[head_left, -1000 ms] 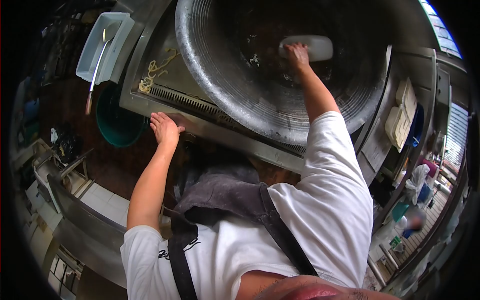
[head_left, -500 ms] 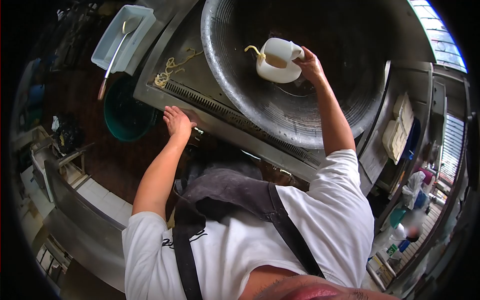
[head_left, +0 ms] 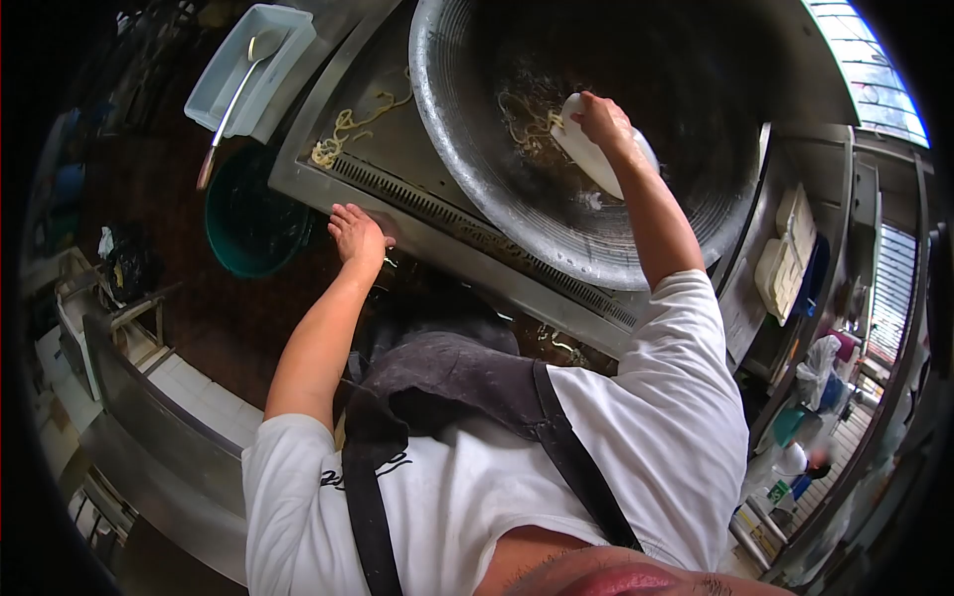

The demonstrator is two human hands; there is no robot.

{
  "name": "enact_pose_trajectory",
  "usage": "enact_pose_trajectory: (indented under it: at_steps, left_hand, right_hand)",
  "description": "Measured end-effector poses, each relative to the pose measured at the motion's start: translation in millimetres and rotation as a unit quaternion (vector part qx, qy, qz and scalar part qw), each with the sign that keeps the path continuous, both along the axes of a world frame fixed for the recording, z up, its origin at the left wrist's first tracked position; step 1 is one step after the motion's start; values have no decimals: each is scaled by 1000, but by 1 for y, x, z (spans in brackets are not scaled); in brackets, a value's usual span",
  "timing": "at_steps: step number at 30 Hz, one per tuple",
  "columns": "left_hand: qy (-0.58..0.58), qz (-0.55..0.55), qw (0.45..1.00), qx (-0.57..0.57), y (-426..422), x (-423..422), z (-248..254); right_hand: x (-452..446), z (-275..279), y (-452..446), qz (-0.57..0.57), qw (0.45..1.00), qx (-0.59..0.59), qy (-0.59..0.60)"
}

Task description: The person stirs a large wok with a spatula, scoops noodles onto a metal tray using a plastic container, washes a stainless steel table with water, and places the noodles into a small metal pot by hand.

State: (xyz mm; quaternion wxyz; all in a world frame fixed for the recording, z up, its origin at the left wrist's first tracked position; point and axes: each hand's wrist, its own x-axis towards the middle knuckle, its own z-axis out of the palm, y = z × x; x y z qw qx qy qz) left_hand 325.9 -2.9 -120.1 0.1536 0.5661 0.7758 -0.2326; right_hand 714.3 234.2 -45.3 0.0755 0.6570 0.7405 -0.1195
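My right hand point(head_left: 603, 121) grips a cut white plastic jug point(head_left: 588, 159) by its handle, down inside a big dark metal wok point(head_left: 517, 223). The jug is turned over, so its opening is hidden. Pale noodle strands point(head_left: 550, 123) and some liquid lie in the wok beside the jug's left end. Over by the front edge of the steel stove top point(head_left: 417, 214), my left hand point(head_left: 358, 235) is open with fingers stretched out and holds nothing. Whether it rests on the edge I cannot tell.
Loose noodles point(head_left: 343, 134) lie on the stove top near a slotted drain point(head_left: 437, 196). At upper left, a long-handled ladle point(head_left: 234, 104) lies across a pale blue tub point(head_left: 207, 97). A green basin point(head_left: 234, 243) stands below. Foam boxes point(head_left: 785, 258) sit at right; a person is beyond.
My right hand has turned the jug over, and noodles and liquid that were in or on it now show in the wok. My left hand stays nearly where it was.
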Motion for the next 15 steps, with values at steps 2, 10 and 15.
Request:
enact_pose_trajectory:
  at_steps: [2,10,15]
  left_hand:
    - [10,-3,1000,-8,2,0,-3]
    - [13,17,999,-28,8,3,-2]
    - [13,21,999,-24,9,6,-1]
  right_hand:
    - [8,-20,7,49,996,-35,-71]
    - [7,-57,18,-12,993,-55,-107]
    - [10,-63,8,-13,988,-84,-126]
